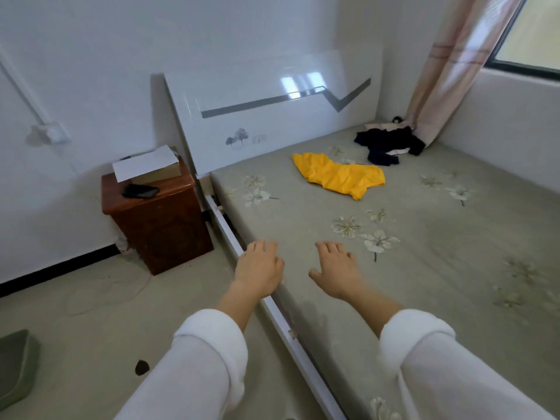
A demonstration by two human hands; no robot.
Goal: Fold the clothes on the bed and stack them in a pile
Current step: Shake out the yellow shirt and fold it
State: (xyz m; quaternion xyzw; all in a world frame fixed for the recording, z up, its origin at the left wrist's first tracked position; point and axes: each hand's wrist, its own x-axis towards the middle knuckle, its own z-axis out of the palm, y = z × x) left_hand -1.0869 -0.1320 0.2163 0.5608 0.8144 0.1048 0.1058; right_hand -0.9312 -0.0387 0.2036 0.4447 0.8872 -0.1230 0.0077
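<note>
Sleeves (194, 368) are sitting low in the frame. Left hand (259, 268) is hovering at the bed (424, 283) edge, fingers loose, holding nothing. Right hand (336, 269) is hovering just beside it, empty too. Yellow shirt (339, 174) is lying well apart, up and right of both hands, its long side running left to right. Right hand is looking nearer. Dark clothes (389, 144) are lying farther off, upper right.

yellow garment (341, 175) crumpled mid-bed; dark clothes (389, 144) heaped near headboard corner, unfolded.
</note>
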